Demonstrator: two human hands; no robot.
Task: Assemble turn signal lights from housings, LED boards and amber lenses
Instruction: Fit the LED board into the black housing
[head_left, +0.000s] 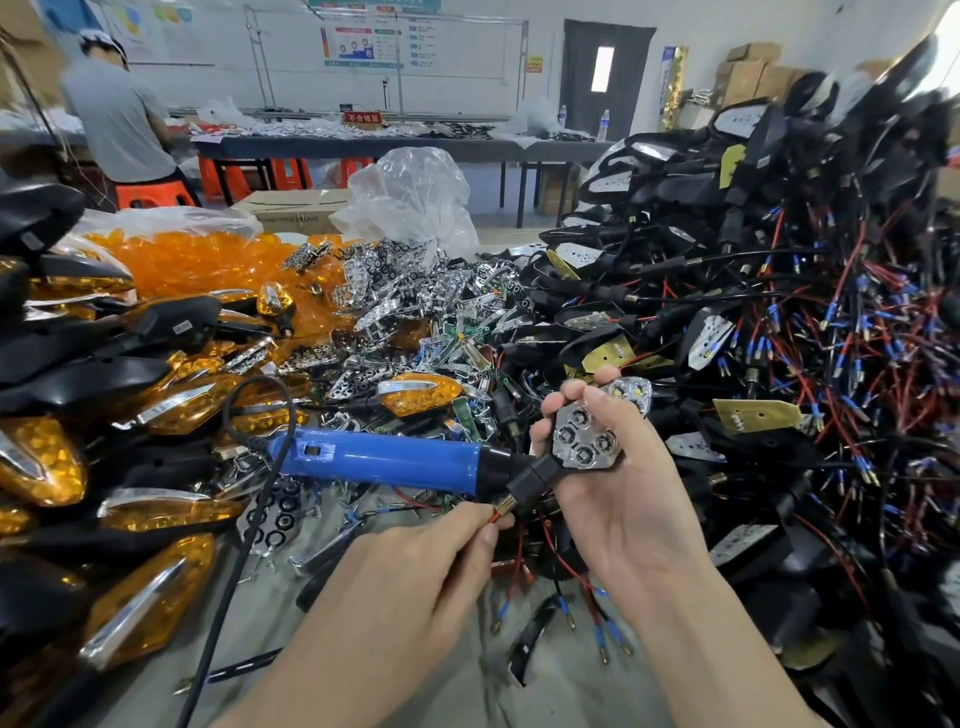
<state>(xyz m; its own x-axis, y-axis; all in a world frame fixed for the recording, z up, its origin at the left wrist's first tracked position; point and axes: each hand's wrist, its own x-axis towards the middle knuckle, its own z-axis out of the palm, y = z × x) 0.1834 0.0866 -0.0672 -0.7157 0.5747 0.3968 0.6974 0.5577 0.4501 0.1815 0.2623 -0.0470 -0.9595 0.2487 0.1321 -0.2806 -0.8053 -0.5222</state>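
While gripping housing (537, 470) in right hand (623, 499), pinches its wire (500, 514) with left hand (415, 566). Does so beside blue screwdriver (379, 460).

housing (537, 472): mostly hidden by right hand (618, 488) | wall posters (358, 44): text unreadable
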